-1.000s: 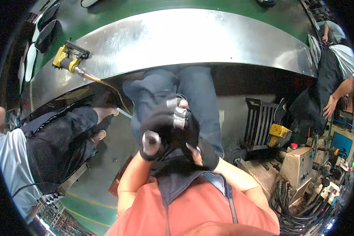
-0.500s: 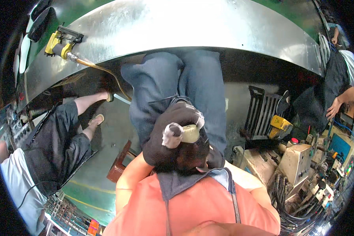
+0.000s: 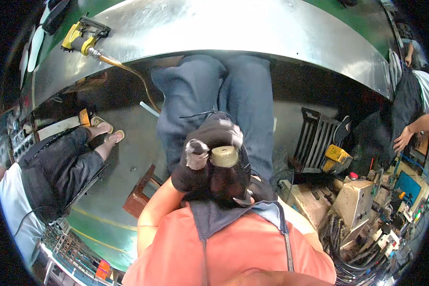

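Note:
My left hand (image 3: 209,136), in a black glove with whitish fingertips, is closed round a dark, glossy object (image 3: 229,183) in front of my chest. A cream, rounded block (image 3: 225,156) forms the object's far end, between the pale thumb and the curled fingers. What the object is I cannot make out. Of my right hand (image 3: 263,188), only part of a dark glove shows, low beside the object. Its fingers are hidden behind the object and the open collar.
A yellow and black pneumatic nailer (image 3: 85,37) with a hose lies on the metal bench (image 3: 252,28) at the far left. On the right stand a dark slatted rack (image 3: 314,140) and a machine (image 3: 360,202) with cables. Co-workers are at both sides; a brown stool (image 3: 140,198) stands left.
My left hand and the object have shifted slightly, and the cream block shows more from above. The left co-worker's feet have drawn together. The view has turned a little.

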Available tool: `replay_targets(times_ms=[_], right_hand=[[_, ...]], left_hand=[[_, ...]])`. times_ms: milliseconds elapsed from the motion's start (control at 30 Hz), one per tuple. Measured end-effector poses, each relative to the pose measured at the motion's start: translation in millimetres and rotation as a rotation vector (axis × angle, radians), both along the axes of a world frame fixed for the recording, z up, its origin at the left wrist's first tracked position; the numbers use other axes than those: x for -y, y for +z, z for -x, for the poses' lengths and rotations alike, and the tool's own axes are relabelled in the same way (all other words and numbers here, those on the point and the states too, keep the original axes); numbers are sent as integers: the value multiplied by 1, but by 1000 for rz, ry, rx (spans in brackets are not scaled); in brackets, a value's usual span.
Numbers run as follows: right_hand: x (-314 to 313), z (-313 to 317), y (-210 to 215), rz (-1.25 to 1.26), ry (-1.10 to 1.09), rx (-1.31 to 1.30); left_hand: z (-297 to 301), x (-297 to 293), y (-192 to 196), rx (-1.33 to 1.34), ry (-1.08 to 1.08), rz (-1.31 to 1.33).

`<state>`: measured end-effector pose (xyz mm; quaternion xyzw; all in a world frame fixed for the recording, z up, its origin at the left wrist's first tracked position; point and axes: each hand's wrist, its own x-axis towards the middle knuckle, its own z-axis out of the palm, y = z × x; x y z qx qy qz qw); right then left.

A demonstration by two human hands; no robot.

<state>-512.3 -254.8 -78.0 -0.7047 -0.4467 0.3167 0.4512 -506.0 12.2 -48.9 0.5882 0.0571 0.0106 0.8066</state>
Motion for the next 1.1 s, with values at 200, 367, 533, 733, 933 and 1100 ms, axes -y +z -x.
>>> replay_targets(times_ms=[200,367,533,733,933,1100], right_hand=[[-6,-22,9,183,52,136],[-52,-95,143,287,-276,-742],[-94,-154,86,248,-328,-779],[-82,-183,31,184,-324,-1058],[-43,-182,8,269,-72,-452],[-63,-195,68,624,254,253]], left_hand=[[1,5,-84,62,176,419],[-17,-40,-51,-167,120,-156],[-34,15,-58,-400,340,-808],[-26,-16,-68,-221,138,-491],[-18,53,-74,-176,456,-704],[-9,69,-43,-195,327,-803]])
